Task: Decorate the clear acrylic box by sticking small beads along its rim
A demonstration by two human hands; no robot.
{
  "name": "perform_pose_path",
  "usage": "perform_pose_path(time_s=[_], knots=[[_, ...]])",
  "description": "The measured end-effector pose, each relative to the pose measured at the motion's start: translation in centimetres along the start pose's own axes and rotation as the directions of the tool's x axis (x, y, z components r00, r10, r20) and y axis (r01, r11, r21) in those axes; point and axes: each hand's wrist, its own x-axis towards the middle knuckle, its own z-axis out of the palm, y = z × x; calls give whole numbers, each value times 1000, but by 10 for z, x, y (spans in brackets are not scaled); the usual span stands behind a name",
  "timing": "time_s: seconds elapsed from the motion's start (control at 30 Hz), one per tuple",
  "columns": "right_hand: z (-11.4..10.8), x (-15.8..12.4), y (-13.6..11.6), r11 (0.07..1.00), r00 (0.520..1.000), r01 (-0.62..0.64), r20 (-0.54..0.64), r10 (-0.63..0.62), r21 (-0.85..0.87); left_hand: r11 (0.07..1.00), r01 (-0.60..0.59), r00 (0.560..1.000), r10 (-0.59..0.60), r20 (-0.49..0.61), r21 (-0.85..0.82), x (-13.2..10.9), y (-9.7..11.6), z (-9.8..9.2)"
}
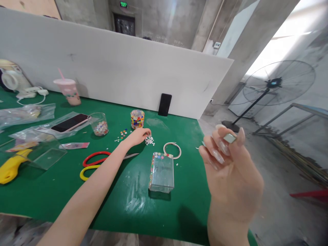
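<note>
My right hand (230, 171) is raised over the table's right edge, palm toward me, pinching a small pale square tile (230, 138) between thumb and index finger. My left hand (139, 135) stretches forward with its fingertips closed at a small pile of white pieces (150, 140); whether they grip one is too small to tell. Between the hands stands a clear plastic box (162, 174), its left side and top edge covered with colourful little pieces. A pale ring-shaped band (176, 145) lies behind the box. Behind my left hand is a round clear container (137, 119) with coloured tile rows.
Scissors (96, 160) with red and yellow handles lie partly under my left forearm. A clear cup (99, 125) of small pieces, a pink phone (70, 123), a yellow-handled tool (14, 167) and a pink tumbler (68, 91) stand leftward. A black phone (164, 104) leans against the white panel (123, 73).
</note>
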Motion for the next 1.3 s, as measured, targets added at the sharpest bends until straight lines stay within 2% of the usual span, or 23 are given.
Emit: perform_pose_path(time_s=[0.63,0.87,1.13,1.3], knots=[[1,1,0,1000,1000,18,4,-18,-4,993,74,996,-69,48,-92,-4,4,-11],[0,0,0,1000,1000,-2,6,2,-4,990,93,996,-93,6,-106,-6,2,-14],[-1,-1,1,1000,1000,13,17,-13,16,998,30,999,-32,-26,-52,1,0,-10],[-3,0,2,999,999,28,40,-27,-24,996,66,997,-68,-24,-66,1,-2,-9]])
